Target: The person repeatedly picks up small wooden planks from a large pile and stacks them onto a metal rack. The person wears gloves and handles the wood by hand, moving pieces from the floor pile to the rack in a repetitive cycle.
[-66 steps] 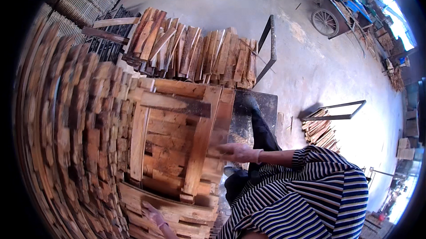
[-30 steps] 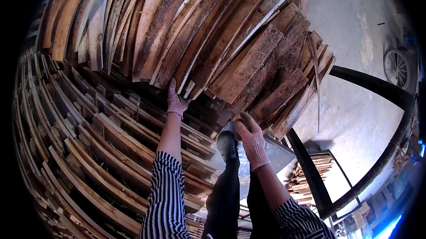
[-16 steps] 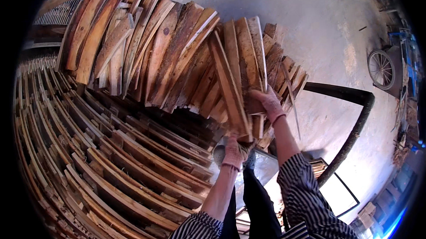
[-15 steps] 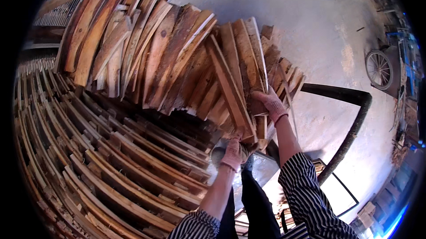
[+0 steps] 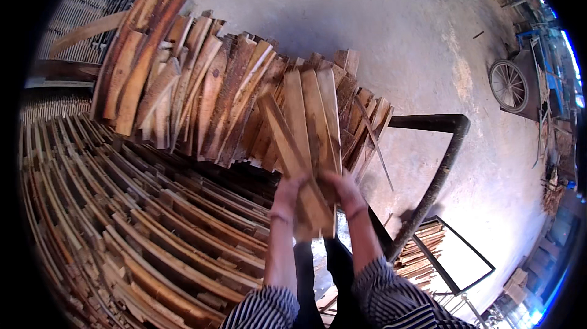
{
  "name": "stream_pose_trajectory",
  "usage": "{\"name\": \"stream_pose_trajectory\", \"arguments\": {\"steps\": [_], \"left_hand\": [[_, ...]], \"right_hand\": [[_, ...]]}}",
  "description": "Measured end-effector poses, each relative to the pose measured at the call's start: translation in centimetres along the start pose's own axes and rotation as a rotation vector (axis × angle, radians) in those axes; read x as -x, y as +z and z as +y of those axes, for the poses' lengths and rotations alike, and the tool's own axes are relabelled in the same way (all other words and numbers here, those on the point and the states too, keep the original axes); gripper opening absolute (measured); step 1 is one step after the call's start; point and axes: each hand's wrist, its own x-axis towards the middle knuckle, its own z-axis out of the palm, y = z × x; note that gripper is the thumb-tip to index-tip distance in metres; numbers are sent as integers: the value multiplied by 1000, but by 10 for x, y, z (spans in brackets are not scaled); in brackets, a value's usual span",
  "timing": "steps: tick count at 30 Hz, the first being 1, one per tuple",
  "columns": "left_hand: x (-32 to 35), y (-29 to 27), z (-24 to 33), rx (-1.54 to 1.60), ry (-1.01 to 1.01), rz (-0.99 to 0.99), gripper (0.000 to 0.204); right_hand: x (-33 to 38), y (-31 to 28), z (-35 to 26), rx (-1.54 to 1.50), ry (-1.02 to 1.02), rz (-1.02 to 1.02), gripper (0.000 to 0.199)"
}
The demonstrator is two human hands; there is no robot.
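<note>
Between my two hands is a small bundle of wooden boards, lifted close in front of my legs. One board lies slantwise across the others. My left hand, in a pinkish glove, grips the bundle's left side near its lower end. From the right side my right hand, gloved alike, clasps the boards; some of its fingers are hidden by the wood. Just beyond the bundle lies a long pile of rough boards, several with bark on their edges.
Stacked layers of slats fill the left side. A dark metal frame stands at my right, with more thin boards low beside it. A spoked wheel is farther right, on the concrete floor.
Both hands have drawn the boards off the pile and toward my body. My right hand has come lower, and the left has moved a little leftward. The view has shifted slightly.
</note>
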Motion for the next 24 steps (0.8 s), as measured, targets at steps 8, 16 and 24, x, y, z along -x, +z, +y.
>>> {"name": "stream_pose_trajectory", "arguments": {"steps": [8, 16, 24], "left_hand": [[189, -15, -58, -327, 12, 5, 68], [256, 11, 35, -85, 33, -62, 65], [413, -24, -29, -449, 717, -2, 123]], "right_hand": [[177, -18, 80, -292, 347, -70, 47], [208, 10, -13, -80, 172, -232, 50], [303, 58, -77, -60, -63, -494, 69]]}}
